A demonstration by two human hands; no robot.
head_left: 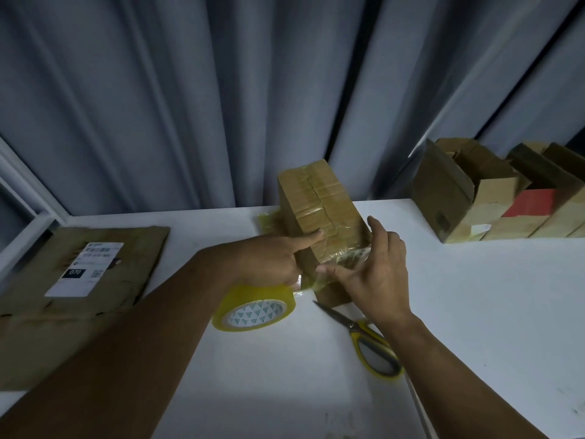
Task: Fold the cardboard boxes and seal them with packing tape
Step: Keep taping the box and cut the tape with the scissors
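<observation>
Box of brown cardboard (319,201), oblong, flaps closed, glossy with strips of clear tape; held tilted over the middle of the white surface (474,312), long face up, far end toward the grey pleated curtain (190,90). Left hand (272,259) clamped on the near left corner, index finger straight and pressed flat on the taped top face, other fingers curled at the side. Right hand (376,270) spread apart, fingers nearly straight, thumb and fingertips pressing a crinkled end of clear tape against the near end of the box. Under the left hand, on the surface, a roll of yellowish packing tape (253,307). Beside the right wrist, yellow-handled scissors (364,337), blades closed, tips toward the box. Far left: flattened brown cardboard (95,312) bearing a white shipping label (85,267). Far right, against the curtain: a row of open cardboard boxes (468,191).
</observation>
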